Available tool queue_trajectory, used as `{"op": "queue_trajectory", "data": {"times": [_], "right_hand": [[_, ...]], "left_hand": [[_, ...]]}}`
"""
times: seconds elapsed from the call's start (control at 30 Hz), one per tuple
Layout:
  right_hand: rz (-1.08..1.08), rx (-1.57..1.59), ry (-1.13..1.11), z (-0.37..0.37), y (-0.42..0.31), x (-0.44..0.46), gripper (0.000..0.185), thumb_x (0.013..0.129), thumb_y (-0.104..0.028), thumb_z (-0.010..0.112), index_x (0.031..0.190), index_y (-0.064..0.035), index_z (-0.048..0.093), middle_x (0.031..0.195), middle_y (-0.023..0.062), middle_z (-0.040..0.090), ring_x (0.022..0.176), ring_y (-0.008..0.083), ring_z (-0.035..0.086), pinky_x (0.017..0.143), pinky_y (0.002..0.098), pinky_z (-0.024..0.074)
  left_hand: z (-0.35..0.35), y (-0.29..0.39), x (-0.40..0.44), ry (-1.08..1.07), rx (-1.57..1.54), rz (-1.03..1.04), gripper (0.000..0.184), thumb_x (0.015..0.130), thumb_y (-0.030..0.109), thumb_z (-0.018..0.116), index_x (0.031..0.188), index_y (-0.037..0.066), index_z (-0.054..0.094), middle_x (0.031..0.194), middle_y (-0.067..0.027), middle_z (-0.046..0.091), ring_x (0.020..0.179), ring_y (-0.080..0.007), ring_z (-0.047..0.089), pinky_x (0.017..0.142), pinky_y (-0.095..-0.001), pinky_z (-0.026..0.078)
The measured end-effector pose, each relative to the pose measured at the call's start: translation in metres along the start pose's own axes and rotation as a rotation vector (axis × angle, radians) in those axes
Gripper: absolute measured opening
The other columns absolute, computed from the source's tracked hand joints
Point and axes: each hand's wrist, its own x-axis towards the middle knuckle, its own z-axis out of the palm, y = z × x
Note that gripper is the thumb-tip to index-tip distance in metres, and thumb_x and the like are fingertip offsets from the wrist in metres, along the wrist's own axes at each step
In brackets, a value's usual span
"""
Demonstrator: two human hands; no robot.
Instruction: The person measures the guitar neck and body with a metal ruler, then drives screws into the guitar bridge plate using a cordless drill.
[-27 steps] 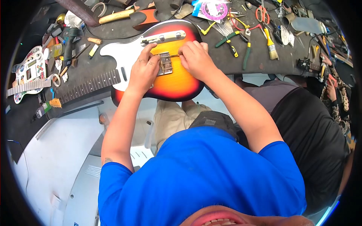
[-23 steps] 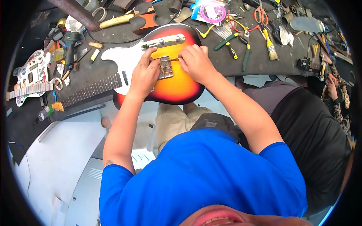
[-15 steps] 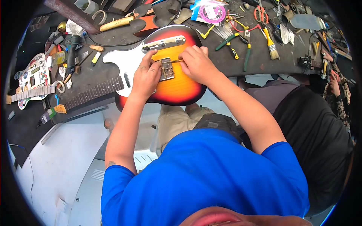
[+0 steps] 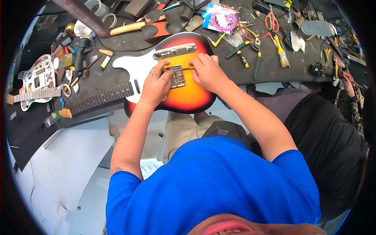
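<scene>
A sunburst electric guitar [image 4: 192, 98] with a white pickguard [image 4: 135, 64] lies on the bench, its neck [image 4: 102, 97] pointing left. Its metal bridge [image 4: 178, 76] sits between my two hands. My left hand [image 4: 156, 83] rests over the pickguard side, fingers bent and fingertips at the bridge's left edge. On the other side, my right hand [image 4: 208, 72] is closed in a pinch on a thin dark rod [image 4: 188, 68] that points at the bridge's end. The rod's grip is hidden by my fingers. Beyond the bridge is the metal control plate [image 4: 176, 51] with its knobs.
Green-handled pliers [image 4: 237, 50], a yellow brush [image 4: 281, 51] and red-handled scissors [image 4: 271, 21] lie to the right. A sticker-covered guitar [image 4: 38, 80] is far left, near a wooden-handled hammer [image 4: 129, 28]. Another person [image 4: 325, 137] sits close on my right.
The view has shifted slightly, so the guitar and bench appear farther right. Both hands stay at the bridge, with my left fingers slightly changed in pose and my right still pinching the rod.
</scene>
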Motion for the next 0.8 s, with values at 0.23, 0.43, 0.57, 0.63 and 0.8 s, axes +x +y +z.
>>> {"op": "queue_trajectory", "data": {"times": [0.23, 0.43, 0.57, 0.63, 0.8], "right_hand": [[0.005, -0.014, -0.047, -0.001, 0.002, 0.000, 0.017, 0.083, -0.008, 0.073, 0.097, -0.0104, 0.063, 0.095, 0.0045, 0.058, 0.093, 0.0248, 0.061, 0.083, 0.0422, 0.0378], [-0.009, -0.009, -0.037, -0.006, -0.005, 0.001, 0.018, 0.083, -0.007, 0.073, 0.097, -0.0103, 0.061, 0.095, 0.0046, 0.058, 0.094, 0.0244, 0.061, 0.083, 0.0419, 0.0377], [-0.010, 0.039, -0.042, -0.001, 0.003, 0.000, 0.021, 0.083, -0.009, 0.073, 0.101, -0.0117, 0.062, 0.096, 0.0049, 0.058, 0.091, 0.0248, 0.059, 0.082, 0.0434, 0.0373], [-0.010, 0.003, -0.042, 0.000, 0.003, 0.000, 0.021, 0.083, -0.009, 0.073, 0.101, -0.0117, 0.062, 0.096, 0.0044, 0.058, 0.091, 0.0249, 0.059, 0.083, 0.0433, 0.0374], [-0.011, -0.044, -0.034, 0.001, 0.000, -0.003, 0.021, 0.083, -0.009, 0.073, 0.101, -0.0119, 0.063, 0.097, 0.0040, 0.058, 0.093, 0.0251, 0.059, 0.083, 0.0433, 0.0379]], "left_hand": [[-0.007, -0.003, 0.003, 0.001, -0.078, 0.083, 0.034, 0.072, 0.006, 0.083, 0.102, 0.003, 0.068, 0.116, -0.0122, 0.070, 0.100, -0.0348, 0.067, 0.087, -0.0436, 0.057], [-0.012, -0.001, 0.005, -0.002, -0.106, 0.098, 0.040, 0.066, 0.009, 0.086, 0.101, 0.003, 0.069, 0.114, -0.0120, 0.071, 0.100, -0.0349, 0.067, 0.089, -0.0439, 0.057], [-0.016, 0.002, 0.007, -0.012, -0.131, 0.097, 0.040, 0.065, 0.010, 0.087, 0.101, 0.002, 0.070, 0.115, -0.0129, 0.071, 0.101, -0.0352, 0.067, 0.090, -0.0436, 0.058], [-0.015, 0.000, 0.006, -0.004, -0.140, 0.105, 0.041, 0.065, 0.010, 0.087, 0.101, 0.002, 0.071, 0.116, -0.0134, 0.071, 0.101, -0.0356, 0.067, 0.091, -0.0438, 0.058], [-0.016, -0.001, 0.005, -0.007, -0.142, 0.111, 0.040, 0.066, 0.007, 0.086, 0.102, 0.002, 0.071, 0.117, -0.0131, 0.071, 0.102, -0.0357, 0.067, 0.091, -0.0437, 0.058]]}}
